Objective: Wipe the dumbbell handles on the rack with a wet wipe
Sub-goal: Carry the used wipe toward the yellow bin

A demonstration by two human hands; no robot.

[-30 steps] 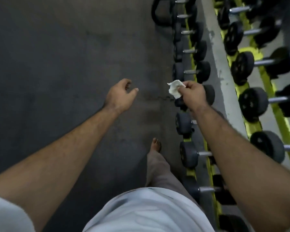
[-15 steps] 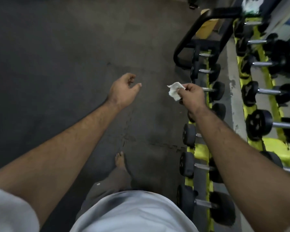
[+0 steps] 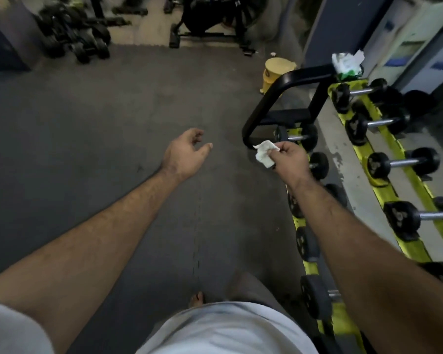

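The crumpled white wet wipe (image 3: 265,153) is pinched at one edge by the fingers of the right hand (image 3: 290,159), its loose bulk sticking out toward the open floor. It hangs above the front end of the black and yellow dumbbell rack (image 3: 384,194), which I take as the landmark.

Just beyond the wipe, on the rack's lower tier, lies the small black dumbbell with a bare steel handle (image 3: 294,137). Its long axis runs crosswise to the rack's rails, and the handle sits slightly ahead of the knuckles and lower. The right hand is plainly the nearer one. The coming move probably calls for a short reach forward and down, then turning the wipe to wrap across that bar.

On the upper tier, further dumbbells (image 3: 402,163) lie parallel to it, well apart from the hand. The curved black tube (image 3: 279,98) at the rack's end crowds the first handle from the far side.

The left hand (image 3: 186,154) hovers over the grey rubber floor (image 3: 87,123) away from the rack, fingers loosely curled, holding nothing. That side offers open room.
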